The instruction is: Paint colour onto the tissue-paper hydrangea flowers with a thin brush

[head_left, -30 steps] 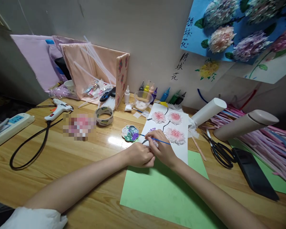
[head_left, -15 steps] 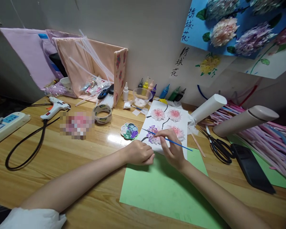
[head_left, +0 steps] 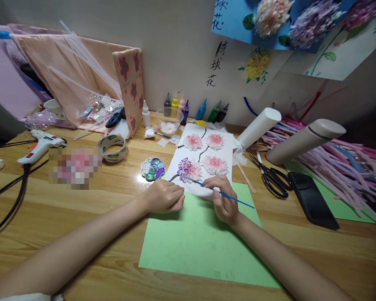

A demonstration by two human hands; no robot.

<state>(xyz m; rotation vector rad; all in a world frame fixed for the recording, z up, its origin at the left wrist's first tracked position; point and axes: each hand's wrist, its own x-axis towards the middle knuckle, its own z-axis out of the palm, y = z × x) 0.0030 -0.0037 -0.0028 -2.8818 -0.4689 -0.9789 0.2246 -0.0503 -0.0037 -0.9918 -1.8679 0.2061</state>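
Slanting slender brush (head_left: 238,200), ruffled flower (head_left: 191,169)

Black handwritten characters (head_left: 215,64) reading 绣球花 run down the pale surface (head_left: 225,78) left of the yellow flower (head_left: 257,65). On the blue sheet (head_left: 235,31) above, 球, cut by the view's upper edge, stands over 花, while a partly cropped 花 shows on the white sheet (head_left: 332,69) at far right. Printing on the tape roll (head_left: 117,156) is too small to read.
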